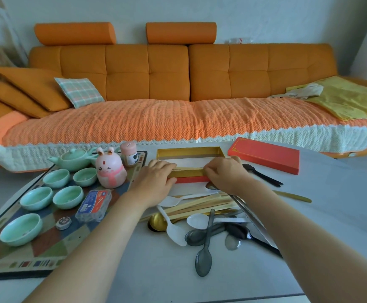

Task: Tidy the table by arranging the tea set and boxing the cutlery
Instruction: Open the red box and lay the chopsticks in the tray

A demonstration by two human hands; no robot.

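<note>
The tea set looked mostly tidy. The green pot-bellied teapot (73,159) and five small green round cups (37,197) sat together on the patterned mat (47,237) at the left of the white table (331,215).

The cutlery job had hardly started. The long red box with the gold inside (189,153) lay open, and I could see almost nothing in it. Its flat red lid (265,155) lay to the right, apart from it. A big messy pile of spoons and wooden chopsticks (200,206) lay on the table just in front of the box. A black plastic fork (263,176) lay nearby too. All of that was left to pack, and then the lid had to go on.

Both arms reached straight out to the near side of the box. The left hand (156,178) and the right hand (226,173) faced each other with bent fingers. Each seemed to pinch one end of some thin pale sticks (190,168), held level right over the box's near wall.
</note>
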